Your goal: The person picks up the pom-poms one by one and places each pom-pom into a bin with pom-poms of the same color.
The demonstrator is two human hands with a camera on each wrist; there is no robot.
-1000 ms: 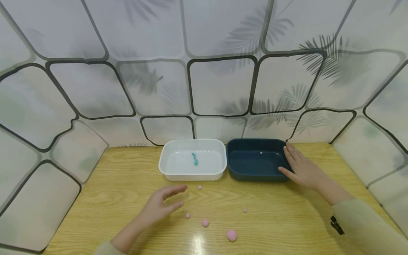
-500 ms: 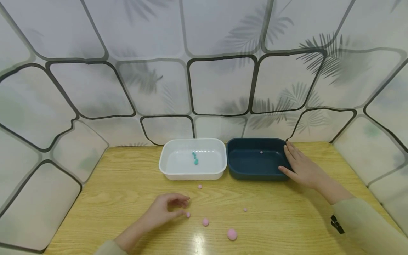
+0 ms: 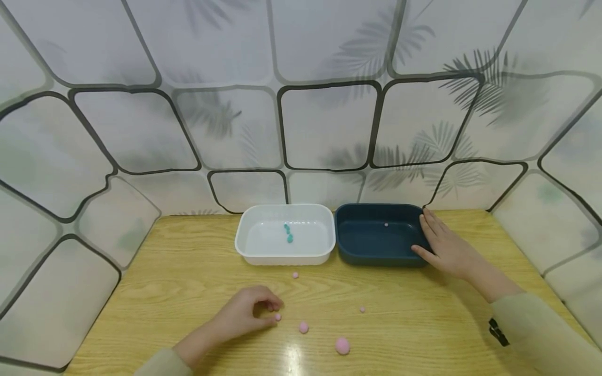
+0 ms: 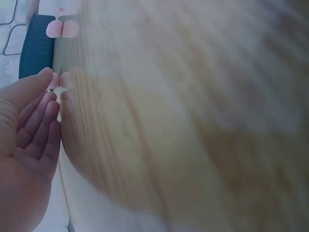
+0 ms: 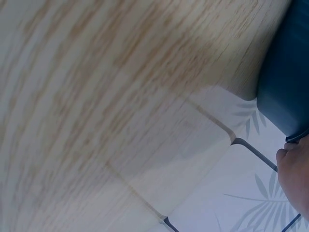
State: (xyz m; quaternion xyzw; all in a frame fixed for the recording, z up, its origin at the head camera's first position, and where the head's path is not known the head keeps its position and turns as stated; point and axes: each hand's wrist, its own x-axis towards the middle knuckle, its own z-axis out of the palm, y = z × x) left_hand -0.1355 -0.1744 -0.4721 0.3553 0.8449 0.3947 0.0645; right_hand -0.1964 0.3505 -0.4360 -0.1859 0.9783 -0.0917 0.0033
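My left hand [image 3: 246, 313] reaches low over the table with curved fingers and thumb spread around a small pink ball [image 3: 278, 317]. The ball lies right at the thumb tip, with a gap below the index finger. In the left wrist view, the thumb and fingertips of the left hand [image 4: 31, 130] stand close to the tabletop. My right hand [image 3: 449, 250] rests with straight fingers along the right side of the dark blue tray [image 3: 381, 260], which has one tiny pink ball [image 3: 386, 225] in it. The right wrist view catches only part of the right hand [image 5: 295, 174] by the tray wall.
Touching the blue tray on its left is a white tray [image 3: 282, 259] with several teal balls [image 3: 289, 238] in it. More pink balls lie on the wooden table [image 3: 188, 271]: a large one [image 3: 342, 345], a medium one [image 3: 303, 327] and smaller ones. A patterned backdrop [image 3: 324, 125] encloses the table.
My left hand has come down and slightly right to the small pink ball, its fingers curving in more. The right hand stays against the blue tray.
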